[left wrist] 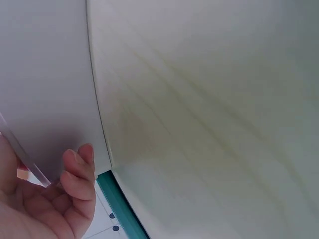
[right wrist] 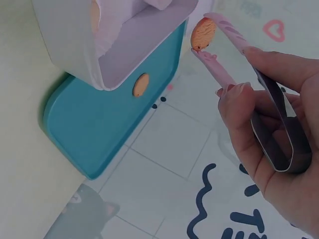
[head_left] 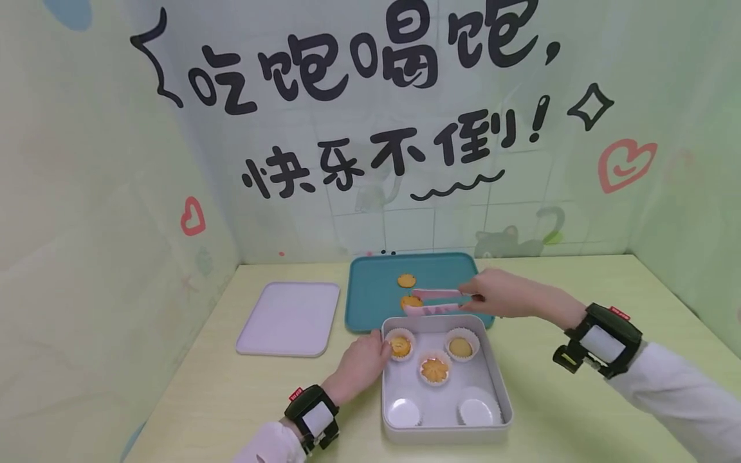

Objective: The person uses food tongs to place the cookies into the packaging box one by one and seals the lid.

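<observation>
My right hand grips tongs with pink tips. Between the tips is a round golden cookie, held above the teal tray's near part. Another cookie lies on the teal tray. My left hand holds the left wall of a pale rectangular box near its far corner, fingers against the outer side. Inside the box, several white paper cups hold one piece each, such as a flower-shaped cookie in the middle. Two paper cups at the near end hold nothing.
A pale lilac tray lies left of the teal tray. The box stands just in front of the teal tray on the light wooden table. A printed backdrop rises behind the table, with side panels left and right.
</observation>
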The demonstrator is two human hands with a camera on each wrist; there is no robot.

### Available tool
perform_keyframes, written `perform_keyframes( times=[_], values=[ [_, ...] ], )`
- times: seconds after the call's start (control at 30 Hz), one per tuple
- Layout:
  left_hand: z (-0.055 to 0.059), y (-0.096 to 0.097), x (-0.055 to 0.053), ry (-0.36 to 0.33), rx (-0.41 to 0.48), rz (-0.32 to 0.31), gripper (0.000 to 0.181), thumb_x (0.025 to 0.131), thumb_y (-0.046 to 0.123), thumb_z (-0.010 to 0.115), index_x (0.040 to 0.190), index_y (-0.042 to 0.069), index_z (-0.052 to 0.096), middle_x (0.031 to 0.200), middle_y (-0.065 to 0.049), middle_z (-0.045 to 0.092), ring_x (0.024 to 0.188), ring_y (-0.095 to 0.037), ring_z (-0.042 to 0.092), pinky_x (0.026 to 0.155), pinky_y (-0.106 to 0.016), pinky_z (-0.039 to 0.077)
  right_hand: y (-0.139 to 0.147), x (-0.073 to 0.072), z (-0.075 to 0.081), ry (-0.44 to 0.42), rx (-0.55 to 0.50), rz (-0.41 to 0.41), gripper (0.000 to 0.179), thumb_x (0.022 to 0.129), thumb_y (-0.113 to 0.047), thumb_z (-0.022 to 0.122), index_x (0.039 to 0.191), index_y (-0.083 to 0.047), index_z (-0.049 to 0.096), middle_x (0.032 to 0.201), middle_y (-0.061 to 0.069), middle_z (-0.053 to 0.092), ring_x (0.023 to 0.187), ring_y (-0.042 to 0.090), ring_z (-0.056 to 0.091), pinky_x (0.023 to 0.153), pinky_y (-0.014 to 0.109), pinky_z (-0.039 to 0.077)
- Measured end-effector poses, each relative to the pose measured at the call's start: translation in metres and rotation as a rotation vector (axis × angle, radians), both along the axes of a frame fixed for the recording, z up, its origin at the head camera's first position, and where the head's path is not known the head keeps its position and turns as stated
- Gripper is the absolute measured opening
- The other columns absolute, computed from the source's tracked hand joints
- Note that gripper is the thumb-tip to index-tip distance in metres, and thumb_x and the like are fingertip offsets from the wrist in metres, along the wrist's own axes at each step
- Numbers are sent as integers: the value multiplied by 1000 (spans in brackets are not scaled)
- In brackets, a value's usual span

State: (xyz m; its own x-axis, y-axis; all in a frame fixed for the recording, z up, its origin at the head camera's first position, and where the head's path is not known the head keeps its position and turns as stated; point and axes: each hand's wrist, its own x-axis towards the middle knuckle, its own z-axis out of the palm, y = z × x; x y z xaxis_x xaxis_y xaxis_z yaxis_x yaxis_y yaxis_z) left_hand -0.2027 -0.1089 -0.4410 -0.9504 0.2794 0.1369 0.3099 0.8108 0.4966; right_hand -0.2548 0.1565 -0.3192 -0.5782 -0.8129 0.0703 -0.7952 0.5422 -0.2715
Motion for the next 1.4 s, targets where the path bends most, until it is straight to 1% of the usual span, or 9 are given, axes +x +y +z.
perform_keyframes(
  times=[0.1, 0.27, 0.37, 0.47, 0.67, 0.83, 1.1, 1.3, 1.4],
  values=[
    [-1, -1, -2, -16, 0, -2, 21, 92, 15, 45, 90, -6, 50, 61, -4, 42, 49, -13, 41, 40, -26, 31, 7, 19, 4, -14, -11, 22, 27, 85, -17, 63, 67, -18, 43, 55, -11, 26, 48, 2, 25, 48, 21, 27],
    [-2, -3, -4, -36, 7, -7, 23, 93, 16, 44, 93, -6, 49, 61, -3, 41, 48, -12, 40, 40, -24, 30, 12, 49, 4, -52, -42, 116, 12, 86, -20, 63, 78, -18, 53, 58, -13, 30, 50, 0, 28, 47, 19, 30],
    [-2, -4, -4, -27, 10, -7, 21, 93, 16, 43, 92, -5, 49, 60, -2, 39, 46, -11, 39, 40, -24, 29, 9, 61, 1, -58, -51, 171, 10, 86, -20, 63, 83, -16, 55, 59, -14, 31, 51, -1, 29, 47, 18, 31],
    [-2, -5, -6, -24, 17, -5, 21, 93, 16, 43, 91, -4, 48, 59, -1, 37, 46, -11, 38, 40, -23, 29, 4, 69, -6, -58, -32, 202, 12, 85, -21, 64, 82, -16, 53, 59, -15, 31, 52, -1, 31, 48, 16, 30],
    [-2, -5, -7, -34, 36, -14, 20, 93, 16, 43, 89, -3, 48, 59, -1, 35, 45, -11, 37, 39, -24, 28, -6, 75, -22, -18, -6, 273, 19, 85, -23, 64, 77, -18, 47, 59, -16, 32, 53, -1, 32, 50, 13, 30],
    [-1, -5, -9, -46, 40, -18, 22, 93, 18, 42, 88, -3, 48, 58, 0, 35, 44, -11, 37, 39, -24, 28, -12, 75, -27, 25, -4, 318, 21, 84, -23, 64, 75, -18, 46, 59, -17, 32, 53, -2, 33, 51, 11, 29],
    [-2, -6, -9, -74, 55, -23, 22, 93, 19, 43, 90, -3, 48, 57, 0, 34, 43, -11, 36, 39, -24, 27, -18, 78, -33, -26, 110, 249, 16, 83, -23, 66, 87, -11, 58, 62, -16, 37, 54, 0, 37, 51, 14, 32],
    [-2, -5, -9, -85, 57, -18, 21, 92, 19, 44, 90, -2, 48, 57, 0, 34, 43, -11, 36, 39, -24, 27, -22, 79, -37, -35, 160, 220, 22, 83, -24, 66, 95, -6, 61, 71, -9, 53, 61, 0, 44, 57, 14, 37],
    [-2, -5, -9, -87, 56, -22, 22, 92, 19, 44, 91, -2, 47, 58, 0, 35, 43, -11, 36, 39, -24, 27, -24, 78, -39, -33, 188, 197, 24, 83, -25, 66, 96, -6, 62, 76, -6, 56, 64, 1, 47, 60, 16, 40]
  ],
)
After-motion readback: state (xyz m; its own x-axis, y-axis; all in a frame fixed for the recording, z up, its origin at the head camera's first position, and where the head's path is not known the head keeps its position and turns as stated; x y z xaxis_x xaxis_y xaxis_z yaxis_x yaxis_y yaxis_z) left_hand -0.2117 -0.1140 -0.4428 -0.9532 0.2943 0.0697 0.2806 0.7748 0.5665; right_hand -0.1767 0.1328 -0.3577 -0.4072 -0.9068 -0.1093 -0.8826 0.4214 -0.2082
